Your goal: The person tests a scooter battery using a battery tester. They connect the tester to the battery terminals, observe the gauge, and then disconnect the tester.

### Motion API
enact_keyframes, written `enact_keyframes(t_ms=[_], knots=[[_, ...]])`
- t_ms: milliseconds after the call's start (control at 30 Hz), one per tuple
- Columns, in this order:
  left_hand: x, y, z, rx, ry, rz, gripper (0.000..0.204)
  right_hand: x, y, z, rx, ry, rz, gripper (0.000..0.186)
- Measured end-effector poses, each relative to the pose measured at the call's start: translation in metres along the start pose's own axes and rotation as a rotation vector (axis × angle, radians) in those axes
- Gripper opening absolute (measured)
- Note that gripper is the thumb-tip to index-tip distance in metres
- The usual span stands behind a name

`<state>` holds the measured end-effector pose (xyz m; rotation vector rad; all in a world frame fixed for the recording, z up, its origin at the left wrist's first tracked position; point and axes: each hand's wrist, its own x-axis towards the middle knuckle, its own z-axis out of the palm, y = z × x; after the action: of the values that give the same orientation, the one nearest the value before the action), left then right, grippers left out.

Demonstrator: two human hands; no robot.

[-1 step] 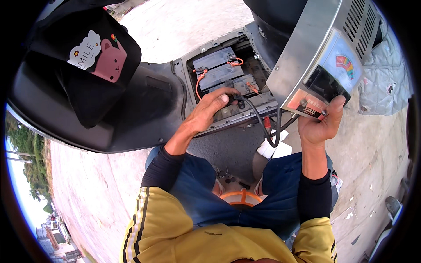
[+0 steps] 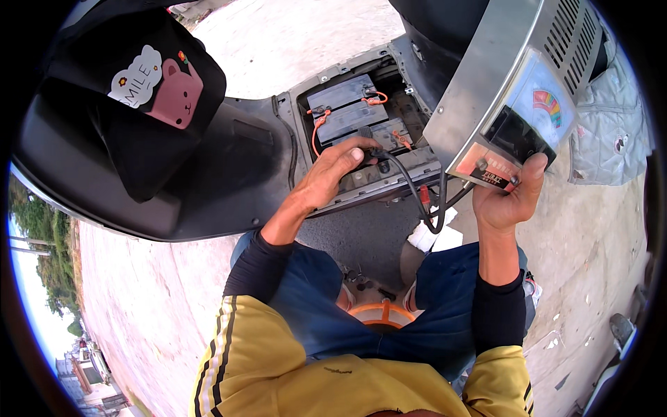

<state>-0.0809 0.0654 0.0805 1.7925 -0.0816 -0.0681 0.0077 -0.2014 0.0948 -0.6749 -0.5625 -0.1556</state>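
Several grey batteries (image 2: 345,105) with orange wires lie in the open floor compartment (image 2: 300,132) of a black scooter. My left hand (image 2: 333,172) reaches into it and pinches the black clip at the end of a black cable (image 2: 415,194) against a battery near the front. My right hand (image 2: 511,200) grips the lower corner of a metal tester box (image 2: 500,76), thumb up on its red panel. The box has a dial with a coloured arc (image 2: 547,103). The cable runs from the clip to the box's underside.
The scooter's black body and a dark cloth with a cartoon patch (image 2: 153,83) fill the left. Pale concrete ground (image 2: 292,31) lies beyond. A white rag (image 2: 434,238) lies by my knee, an orange round stool (image 2: 382,314) sits under me, and a grey cover (image 2: 611,139) is at right.
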Motion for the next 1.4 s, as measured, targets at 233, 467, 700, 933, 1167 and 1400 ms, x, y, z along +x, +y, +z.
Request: enact_keyframes(t_ms=[233, 467, 700, 933, 1167, 1400], knots=[[-0.002, 0.002, -0.003, 0.029, -0.006, -0.052, 0.054, 0.0, 0.003, 0.004, 0.079, -0.114, -0.008, 0.051], [0.0, -0.009, -0.005, -0.047, 0.031, -0.042, 0.058, -0.002, 0.002, 0.006, 0.086, -0.088, 0.016, 0.051], [0.004, -0.013, -0.018, -0.175, 0.053, -0.098, 0.059, -0.002, 0.003, 0.002, 0.066, -0.087, 0.012, 0.052], [0.017, -0.01, -0.035, -0.357, 0.238, -0.16, 0.059, -0.003, 0.007, -0.008, 0.055, -0.121, -0.002, 0.052], [0.006, -0.005, -0.02, -0.251, 0.072, -0.179, 0.058, -0.003, 0.003, 0.002, 0.06, -0.081, 0.016, 0.052], [-0.001, -0.011, -0.003, -0.179, -0.137, -0.179, 0.061, -0.005, 0.001, 0.007, 0.074, -0.052, 0.078, 0.052]])
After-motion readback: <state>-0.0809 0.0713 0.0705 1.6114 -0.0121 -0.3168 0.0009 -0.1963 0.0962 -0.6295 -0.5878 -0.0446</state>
